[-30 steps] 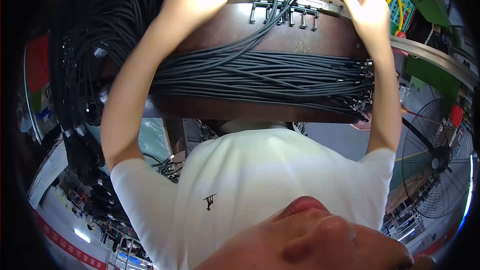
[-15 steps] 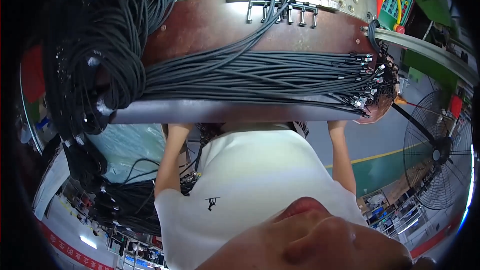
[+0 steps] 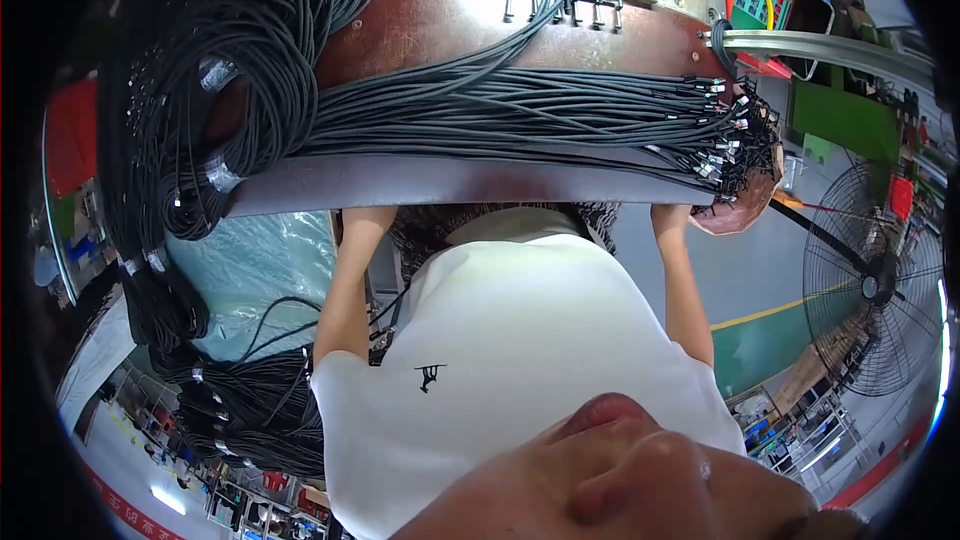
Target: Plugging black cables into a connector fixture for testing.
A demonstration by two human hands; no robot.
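While dark cables (image 3: 430, 108) lie atop the table (image 3: 430, 35), hands (image 3: 369, 217) (image 3: 671, 215) mostly hidden beneath, grip unclear

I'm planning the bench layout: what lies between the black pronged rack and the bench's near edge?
In the head view, dark cables lie across the brown benchtop, several running up past the rack.

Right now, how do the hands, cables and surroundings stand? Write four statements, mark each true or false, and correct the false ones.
1. Both hands are hidden at the near edge of the brown worktop. True.
2. The right hand lifts the long cables. False: the long cables lie across the worktop.
3. The fan stands at the picture's left. False: the fan is at the right.
4. The person's shirt is white. True.
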